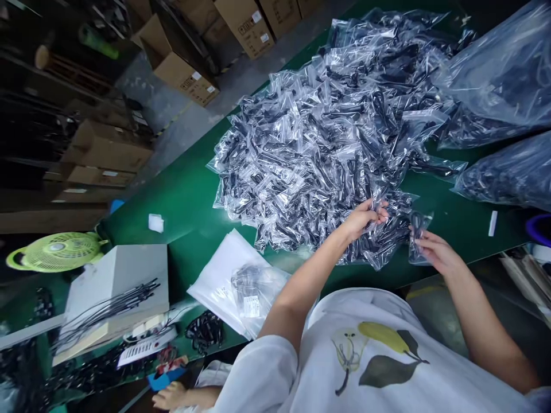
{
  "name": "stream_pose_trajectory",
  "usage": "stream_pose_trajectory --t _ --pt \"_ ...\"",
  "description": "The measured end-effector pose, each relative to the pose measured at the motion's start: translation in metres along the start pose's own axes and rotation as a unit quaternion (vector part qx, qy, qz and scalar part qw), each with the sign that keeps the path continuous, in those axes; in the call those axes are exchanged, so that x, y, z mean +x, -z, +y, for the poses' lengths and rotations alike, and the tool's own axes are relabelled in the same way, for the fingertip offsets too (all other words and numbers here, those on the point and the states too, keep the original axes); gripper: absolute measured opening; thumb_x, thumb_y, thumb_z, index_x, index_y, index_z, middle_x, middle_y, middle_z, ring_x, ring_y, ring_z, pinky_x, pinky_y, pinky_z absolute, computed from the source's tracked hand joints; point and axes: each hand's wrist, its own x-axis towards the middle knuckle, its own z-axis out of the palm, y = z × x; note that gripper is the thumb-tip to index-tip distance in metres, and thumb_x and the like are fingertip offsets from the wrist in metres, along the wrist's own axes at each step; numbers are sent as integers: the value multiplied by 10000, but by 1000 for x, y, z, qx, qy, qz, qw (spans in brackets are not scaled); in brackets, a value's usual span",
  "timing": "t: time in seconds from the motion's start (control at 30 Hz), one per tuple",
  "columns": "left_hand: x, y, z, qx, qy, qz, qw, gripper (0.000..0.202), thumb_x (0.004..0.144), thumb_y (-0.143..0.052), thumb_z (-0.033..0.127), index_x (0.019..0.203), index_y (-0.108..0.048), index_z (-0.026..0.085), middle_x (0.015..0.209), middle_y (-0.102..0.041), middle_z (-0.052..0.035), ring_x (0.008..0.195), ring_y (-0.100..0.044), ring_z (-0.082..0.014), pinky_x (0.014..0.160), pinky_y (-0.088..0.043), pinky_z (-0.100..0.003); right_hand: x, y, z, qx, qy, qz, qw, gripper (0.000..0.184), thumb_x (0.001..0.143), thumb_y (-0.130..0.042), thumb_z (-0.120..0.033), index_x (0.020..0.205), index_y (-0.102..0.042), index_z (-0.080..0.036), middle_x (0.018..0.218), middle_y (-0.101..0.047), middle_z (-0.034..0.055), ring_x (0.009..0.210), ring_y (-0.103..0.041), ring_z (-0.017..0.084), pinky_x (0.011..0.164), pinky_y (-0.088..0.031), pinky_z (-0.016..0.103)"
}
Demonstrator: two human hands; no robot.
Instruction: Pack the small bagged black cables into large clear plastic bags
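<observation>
A large heap of small clear plastic bags (318, 132), each holding a coiled black cable, covers the green table (185, 201). My left hand (365, 218) is at the heap's near edge, fingers pinched on one of these bags. To its right, my right hand (435, 252) holds a single small bagged cable (418, 228) by its lower end, just off the heap. Both forearms reach out from my white shirt at the bottom of the view.
Big clear sacks of bagged cables (503, 74) lie at the right. A flat stack of white bags (224, 269) with one cable packet, a white box (116, 281) carrying black ties and a green fan (55, 249) stand left. Cardboard boxes (181, 69) line the floor. Another person's hand (170, 396) shows at bottom left.
</observation>
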Motion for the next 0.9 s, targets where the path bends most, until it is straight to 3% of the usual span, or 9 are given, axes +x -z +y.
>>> stream_pose_trajectory --t 0.07,0.17,0.3,0.37,0.47,0.57,0.67,0.77,0.9 --pt "-6 0 0 -2 -18 30 999 409 614 -555 39 1002 -610 158 804 -578 13 712 -540 -94 707 -421 -232 -8 -3 -3 -90 32 2 995 382 603 -797 -342 957 -736 -212 853 -716 40 740 -665 191 658 -547 308" --pt "-18 3 -2 83 -49 132 987 223 656 -673 123 842 -565 181 744 -506 48 674 -457 -83 659 -365 -220 1 -8 -22 -214 111 106 965 240 655 -733 -374 827 -731 -206 732 -683 36 710 -643 224 675 -520 349" --pt "-32 23 4 203 -79 269 938 367 787 -734 466 710 -505 190 644 -401 58 607 -347 -91 612 -313 -239 63 6 -90 -291 191 219 911 264 755 -693 -349 963 -745 -195 984 -725 104 1017 -635 315 929 -475 430" --pt "-34 38 14 251 -106 316 909 400 823 -686 551 727 -541 191 637 -414 49 603 -352 -103 603 -321 -246 101 13 -129 -401 285 259 831 339 846 -589 -291 1124 -715 -145 1143 -694 158 1103 -607 326 990 -449 462" --pt "-28 61 37 261 -145 360 884 385 868 -632 566 945 -642 189 675 -495 34 581 -399 -115 569 -338 -247 142 15 -158 -517 381 211 737 514 835 -528 -159 1341 -608 -123 1384 -581 151 1245 -527 308 1097 -374 500" --pt "-21 78 58 243 -164 379 877 386 901 -604 509 1130 -654 202 706 -538 31 539 -418 -109 543 -347 -241 149 13 -140 -569 387 170 705 566 792 -531 -109 1356 -586 -120 1293 -619 152 1186 -532 307 1077 -361 519" --pt "-18 84 67 253 -144 398 870 301 918 -586 384 1128 -679 191 703 -564 25 536 -454 -111 558 -375 -237 129 21 -99 -624 368 178 666 420 792 -520 -124 1190 -653 -119 1033 -651 173 983 -559 308 907 -420 466" --pt "-14 79 67 287 -137 420 850 242 913 -581 312 1071 -710 181 740 -633 1 631 -543 -138 645 -432 -250 99 30 -71 -615 375 178 671 272 805 -514 -156 1031 -666 -157 934 -635 170 875 -556 306 788 -433 429" --pt "6 64 64 307 -178 416 838 267 908 -619 371 1076 -721 190 830 -700 -27 759 -596 -155 739 -463 -259 55 17 -75 -555 419 148 703 251 833 -532 -190 1060 -639 -206 989 -640 130 909 -600 305 770 -467 400"
